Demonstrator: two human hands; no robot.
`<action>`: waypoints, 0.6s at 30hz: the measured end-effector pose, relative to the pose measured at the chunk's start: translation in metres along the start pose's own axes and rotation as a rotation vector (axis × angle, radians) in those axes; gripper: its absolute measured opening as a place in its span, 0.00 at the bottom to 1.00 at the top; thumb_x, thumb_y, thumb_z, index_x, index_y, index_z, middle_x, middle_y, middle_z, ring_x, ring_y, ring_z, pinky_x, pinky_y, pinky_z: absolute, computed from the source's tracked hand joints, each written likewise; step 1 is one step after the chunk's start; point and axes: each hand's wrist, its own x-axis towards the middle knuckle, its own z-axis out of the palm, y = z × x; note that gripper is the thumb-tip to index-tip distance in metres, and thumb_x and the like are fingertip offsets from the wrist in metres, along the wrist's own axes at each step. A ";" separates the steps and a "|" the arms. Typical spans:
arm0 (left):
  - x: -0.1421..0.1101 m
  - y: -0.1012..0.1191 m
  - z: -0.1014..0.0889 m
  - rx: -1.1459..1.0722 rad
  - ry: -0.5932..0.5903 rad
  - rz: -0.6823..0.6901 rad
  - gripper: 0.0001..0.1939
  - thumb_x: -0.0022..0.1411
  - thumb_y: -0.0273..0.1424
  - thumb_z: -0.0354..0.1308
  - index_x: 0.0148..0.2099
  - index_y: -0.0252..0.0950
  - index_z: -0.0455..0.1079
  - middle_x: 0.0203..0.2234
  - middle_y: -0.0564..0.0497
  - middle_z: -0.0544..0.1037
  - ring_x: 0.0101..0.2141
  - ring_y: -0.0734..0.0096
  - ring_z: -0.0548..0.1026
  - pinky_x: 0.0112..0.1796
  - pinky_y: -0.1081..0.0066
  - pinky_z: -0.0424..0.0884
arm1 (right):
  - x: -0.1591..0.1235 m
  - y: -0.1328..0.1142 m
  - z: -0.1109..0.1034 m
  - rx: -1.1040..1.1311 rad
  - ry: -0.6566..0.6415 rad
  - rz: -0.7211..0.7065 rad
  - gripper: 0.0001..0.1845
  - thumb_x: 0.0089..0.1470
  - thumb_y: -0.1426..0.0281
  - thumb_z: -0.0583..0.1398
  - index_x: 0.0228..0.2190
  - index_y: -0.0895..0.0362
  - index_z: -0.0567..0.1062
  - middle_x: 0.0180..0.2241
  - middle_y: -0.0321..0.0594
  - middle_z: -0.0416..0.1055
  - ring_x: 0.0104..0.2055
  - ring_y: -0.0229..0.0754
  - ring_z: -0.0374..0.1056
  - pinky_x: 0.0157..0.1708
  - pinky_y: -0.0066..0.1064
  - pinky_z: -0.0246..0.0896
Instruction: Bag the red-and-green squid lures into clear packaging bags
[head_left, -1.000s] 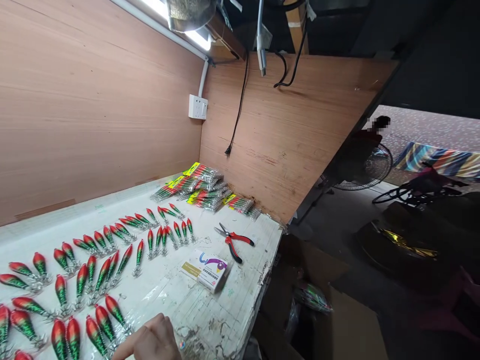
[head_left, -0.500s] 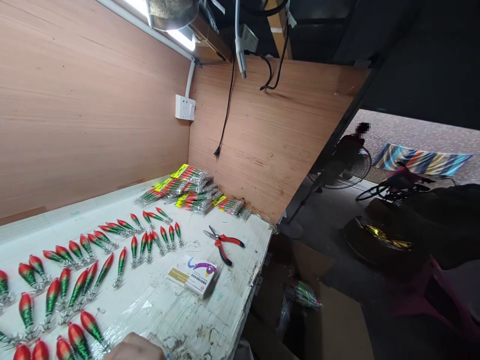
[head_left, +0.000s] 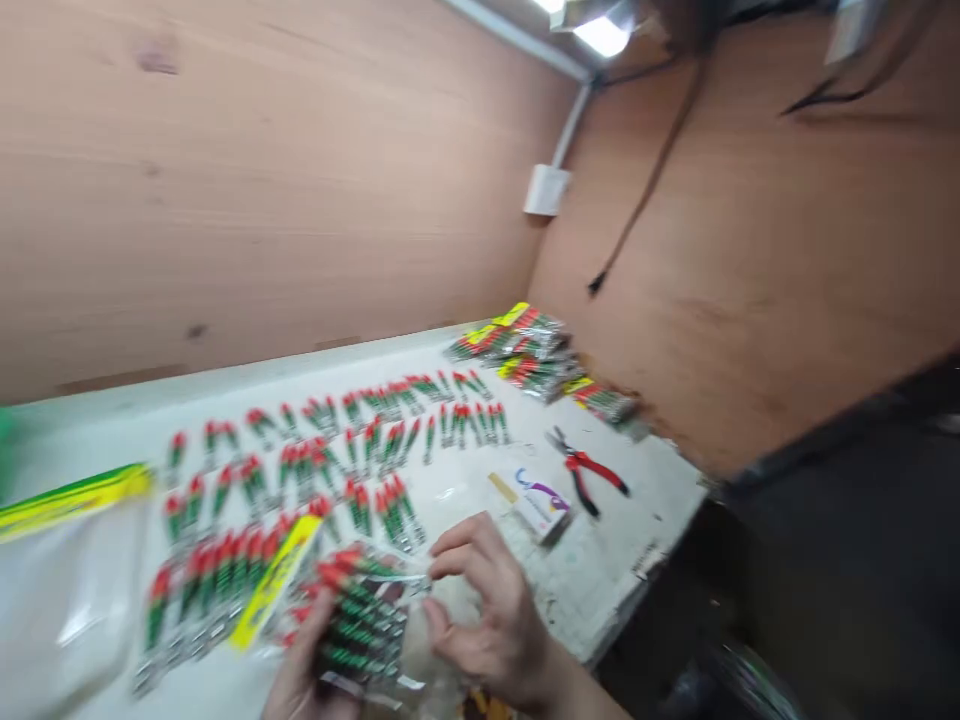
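Observation:
The picture is smeared by head motion. My left hand (head_left: 300,670) grips a clear packet of red-and-green fishing lures (head_left: 356,620) with a yellow header strip, held low at the table's near edge. My right hand (head_left: 491,610) is at the packet's right end, fingers curled and pinching its plastic edge. Rows of loose red-and-green lures (head_left: 315,470) lie on the white table (head_left: 600,570) just beyond both hands.
Red-handled pliers (head_left: 589,475) and a small white box (head_left: 536,500) lie to the right of my hands. A heap of packed lures (head_left: 536,355) sits in the far corner. A clear bag with a yellow-green strip (head_left: 67,560) lies at left. Wooden walls enclose the bench.
The view has swung left and down. Both hands have come into sight holding a packet of lures; before, only part of one hand showed at the bottom edge.

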 end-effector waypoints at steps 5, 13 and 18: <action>-0.010 0.006 0.017 -0.183 0.138 0.055 0.16 0.61 0.20 0.55 0.51 0.34 0.69 0.37 0.49 0.81 0.39 0.70 0.79 0.47 0.67 0.74 | -0.003 0.000 -0.008 -0.063 -0.083 0.033 0.10 0.49 0.77 0.59 0.35 0.55 0.71 0.37 0.42 0.66 0.41 0.44 0.65 0.38 0.38 0.67; -0.007 0.001 0.010 -0.213 0.002 0.035 0.15 0.60 0.25 0.58 0.50 0.30 0.71 0.41 0.42 0.80 0.43 0.61 0.78 0.49 0.62 0.73 | -0.006 0.001 -0.002 -0.144 -0.091 -0.046 0.09 0.50 0.78 0.61 0.35 0.55 0.72 0.38 0.43 0.65 0.42 0.44 0.64 0.37 0.38 0.66; -0.007 0.001 0.007 -0.179 -0.052 0.031 0.15 0.59 0.27 0.60 0.49 0.29 0.71 0.39 0.43 0.81 0.40 0.61 0.79 0.46 0.63 0.75 | -0.010 0.005 -0.003 -0.123 -0.089 -0.016 0.11 0.51 0.77 0.62 0.37 0.54 0.75 0.38 0.43 0.67 0.42 0.44 0.66 0.38 0.38 0.66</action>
